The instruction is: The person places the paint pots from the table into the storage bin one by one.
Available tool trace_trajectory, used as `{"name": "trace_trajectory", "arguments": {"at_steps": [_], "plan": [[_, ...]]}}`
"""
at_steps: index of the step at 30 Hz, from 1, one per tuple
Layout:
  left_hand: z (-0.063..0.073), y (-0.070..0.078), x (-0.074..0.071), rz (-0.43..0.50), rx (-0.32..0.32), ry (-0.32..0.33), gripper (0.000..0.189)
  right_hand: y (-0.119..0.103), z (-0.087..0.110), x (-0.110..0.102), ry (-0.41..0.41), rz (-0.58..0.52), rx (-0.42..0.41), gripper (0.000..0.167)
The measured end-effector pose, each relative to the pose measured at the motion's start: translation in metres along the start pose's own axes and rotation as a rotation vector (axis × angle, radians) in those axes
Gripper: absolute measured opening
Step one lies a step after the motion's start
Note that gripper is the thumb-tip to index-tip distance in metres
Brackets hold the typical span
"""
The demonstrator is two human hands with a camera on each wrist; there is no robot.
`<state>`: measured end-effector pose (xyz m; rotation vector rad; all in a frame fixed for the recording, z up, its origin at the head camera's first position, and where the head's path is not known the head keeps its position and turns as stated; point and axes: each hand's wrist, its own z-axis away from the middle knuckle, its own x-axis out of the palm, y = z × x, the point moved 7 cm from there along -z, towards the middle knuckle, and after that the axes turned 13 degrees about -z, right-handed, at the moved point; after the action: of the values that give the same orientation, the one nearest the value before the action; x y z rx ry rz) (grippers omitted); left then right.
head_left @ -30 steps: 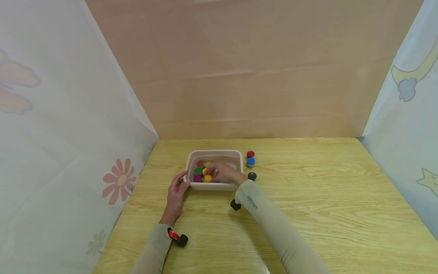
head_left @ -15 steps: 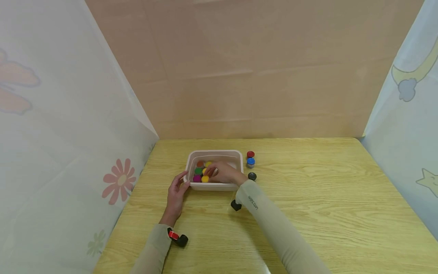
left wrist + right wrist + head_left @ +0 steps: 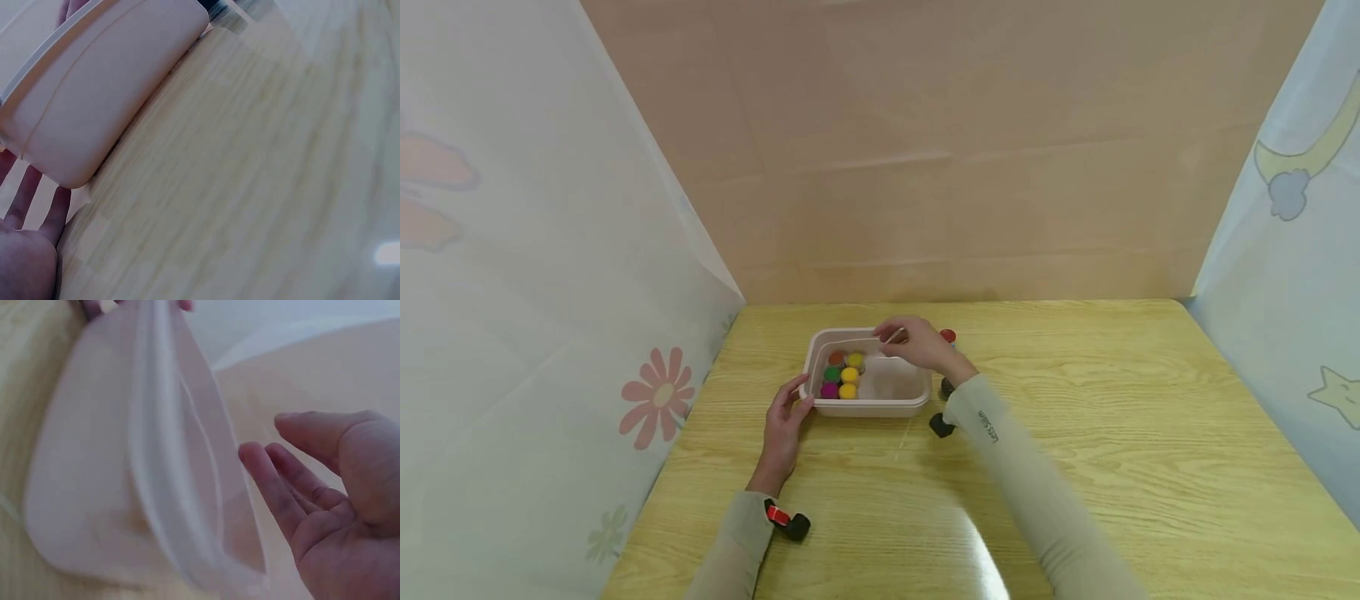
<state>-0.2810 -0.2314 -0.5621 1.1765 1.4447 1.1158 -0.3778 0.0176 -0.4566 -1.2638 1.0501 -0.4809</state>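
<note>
A pale pink plastic tub [image 3: 872, 408] stands towards the back of the table. At its front left corner my left hand [image 3: 784, 429] holds on, thumb at the front and fingers along the left end. Several small paint pots sit in the tub's left half, with an orange-red lid [image 3: 837, 359], a green lid [image 3: 832, 375], a purple lid [image 3: 830, 391] and yellow lids [image 3: 849, 376]. Above the tub's right side hangs my right hand [image 3: 921, 343], its thumb and fingers apart with nothing between them. The right wrist view shows this hand [image 3: 337, 506] beside the tub's rim.
Right of the tub stand a red-lidded pot [image 3: 948, 335] and a black-lidded pot [image 3: 947, 388], partly hidden by my right hand and wrist. A brown paper wall [image 3: 955, 167] rises behind the wooden table [image 3: 1112, 417]; patterned white sheets [image 3: 550, 292] flank it.
My right hand has let go of the yellow-lidded pot in the front row, which sits beside the purple one. It has risen and moved right, over the tub's right side. The left hand stays.
</note>
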Motion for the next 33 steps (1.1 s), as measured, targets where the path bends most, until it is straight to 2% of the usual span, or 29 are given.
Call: {"name": "trace_trajectory", "arguments": {"at_steps": [4,7,11,15,18,23,28,33], "plan": [[0.0,0.0,-0.001,-0.011,-0.003,-0.003,0.047,0.002,0.005,-0.032,0.119,-0.018,-0.033,0.033],[0.0,0.0,-0.002,-0.018,-0.008,0.001,0.047,0.013,0.01,-0.055,0.214,-0.037,-0.023,0.034],[0.001,0.0,-0.002,-0.014,-0.004,0.005,0.047,0.035,0.018,-0.078,0.32,-0.059,0.026,0.036],[0.001,0.0,-0.002,-0.009,-0.001,0.006,0.047,0.059,0.024,-0.089,0.387,-0.068,0.102,0.04],[0.0,0.0,-0.002,-0.006,-0.002,0.006,0.047,0.075,0.027,-0.09,0.399,-0.1,0.153,0.045],[0.0,0.002,0.0,0.001,0.002,0.002,0.047,0.097,0.027,-0.085,0.368,-0.102,0.204,0.05],[-0.001,0.0,0.0,0.003,0.001,-0.002,0.047,0.105,0.024,-0.078,0.344,-0.066,0.193,0.047],[-0.001,-0.003,0.0,0.003,0.0,-0.004,0.047,0.108,0.023,-0.077,0.369,-0.058,0.173,0.042]]}}
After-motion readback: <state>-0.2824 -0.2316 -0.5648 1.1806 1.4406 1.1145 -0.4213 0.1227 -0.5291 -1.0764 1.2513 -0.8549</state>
